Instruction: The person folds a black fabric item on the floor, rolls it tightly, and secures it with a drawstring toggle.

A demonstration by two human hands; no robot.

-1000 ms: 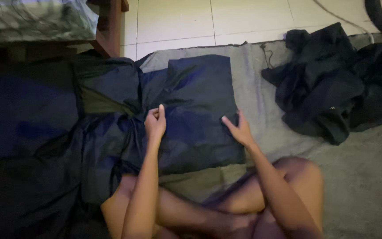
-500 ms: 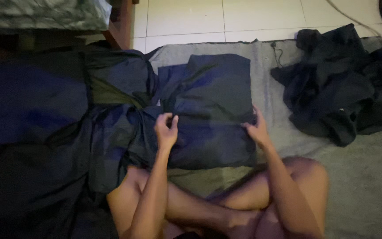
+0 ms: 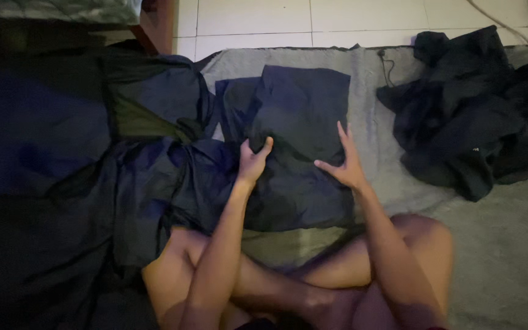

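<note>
A dark navy garment [image 3: 304, 110] lies folded flat on a grey mat [image 3: 368, 79] in front of me. My left hand [image 3: 252, 160] pinches the cloth at the garment's left edge, thumb and fingers closed on a fold. My right hand [image 3: 344, 160] rests flat on its right side, fingers spread, pressing the fabric down. My crossed bare legs [image 3: 313, 287] sit just below the garment.
A large spread of dark blue cloth [image 3: 62, 183] covers the floor to the left. A heap of black clothes [image 3: 472, 116] lies on the mat at the right. White floor tiles [image 3: 264, 18] and a wooden furniture leg [image 3: 157, 21] are at the top.
Both hands have shifted along the garment toward its middle and the view has moved nearer. The left hand now grips a fold; the right stays flat on the cloth.
</note>
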